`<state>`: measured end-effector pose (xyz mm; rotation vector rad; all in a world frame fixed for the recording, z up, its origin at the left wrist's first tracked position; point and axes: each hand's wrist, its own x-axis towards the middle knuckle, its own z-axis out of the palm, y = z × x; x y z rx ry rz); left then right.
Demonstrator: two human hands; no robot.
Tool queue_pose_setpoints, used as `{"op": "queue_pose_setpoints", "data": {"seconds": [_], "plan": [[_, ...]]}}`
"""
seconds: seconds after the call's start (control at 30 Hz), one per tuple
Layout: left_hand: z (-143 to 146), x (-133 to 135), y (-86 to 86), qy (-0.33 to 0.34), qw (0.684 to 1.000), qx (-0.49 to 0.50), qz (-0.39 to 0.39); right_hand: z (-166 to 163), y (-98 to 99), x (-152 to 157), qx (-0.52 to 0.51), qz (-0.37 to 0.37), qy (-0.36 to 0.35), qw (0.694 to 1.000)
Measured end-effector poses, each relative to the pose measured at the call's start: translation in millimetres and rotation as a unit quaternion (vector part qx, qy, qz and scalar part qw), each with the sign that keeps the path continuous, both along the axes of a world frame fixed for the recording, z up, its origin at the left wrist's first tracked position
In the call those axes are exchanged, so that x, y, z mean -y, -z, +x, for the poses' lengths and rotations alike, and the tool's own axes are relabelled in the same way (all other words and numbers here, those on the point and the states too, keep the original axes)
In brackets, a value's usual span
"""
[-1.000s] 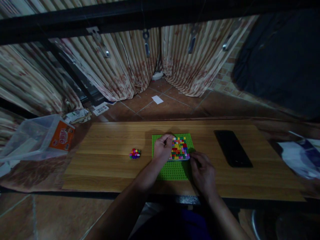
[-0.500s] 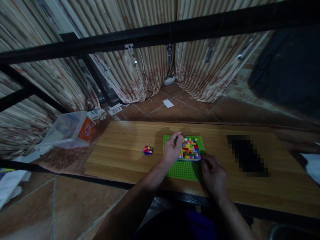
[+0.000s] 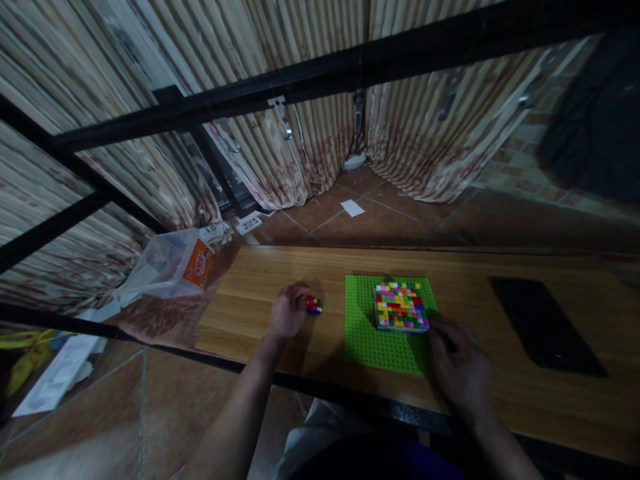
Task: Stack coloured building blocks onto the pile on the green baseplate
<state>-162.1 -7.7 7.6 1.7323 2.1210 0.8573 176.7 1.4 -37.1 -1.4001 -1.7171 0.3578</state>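
Observation:
A green baseplate [image 3: 367, 337] lies on the wooden table [image 3: 260, 273], with a block of small multicoloured bricks [image 3: 401, 307] built on its far right part. Left of the plate sits a little heap of loose coloured bricks [image 3: 314, 305]. My left hand [image 3: 287, 312] rests beside that heap, fingers curled towards it and touching or nearly touching it; whether it holds a brick is hidden. My right hand [image 3: 463, 373] lies at the plate's near right corner, fingers bent against its edge.
A black phone [image 3: 545, 323] lies flat on the right of the table. A clear plastic bag with an orange packet [image 3: 173, 267] sits off the table's left end. Black metal bars [image 3: 320, 77] cross overhead; curtains hang behind, above a tiled floor.
My left hand has left the brick block on the plate and moved left to the loose heap. The view has swung left. My right hand stays at the plate's corner.

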Motion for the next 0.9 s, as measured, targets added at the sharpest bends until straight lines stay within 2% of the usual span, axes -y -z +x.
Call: {"op": "queue_pose_setpoints", "data": {"seconds": [0.2, 0.37, 0.53, 0.77, 0.9], "plan": [[10, 1, -9.2, 0.071, 0.995, -0.072, -0.022, 0, 1.0, 0, 0.002, -0.004, 0.01, 1.0], [12, 3, -6.5, 0.041, 0.997, -0.062, -0.035, -1, -0.4, 2, -0.003, -0.016, 0.013, 1.0], [13, 2, -6.0, 0.043, 0.996, -0.068, -0.033, -1, -0.8, 1, -0.001, -0.012, 0.011, 1.0], [13, 2, -5.6, 0.044, 0.994, -0.094, 0.012, -3, -0.6, 1, -0.021, -0.012, 0.008, 1.0], [23, -3, -16.0, 0.019, 0.998, -0.024, 0.048, -7, -3.9, 1, -0.034, -0.022, 0.004, 0.999]]}}
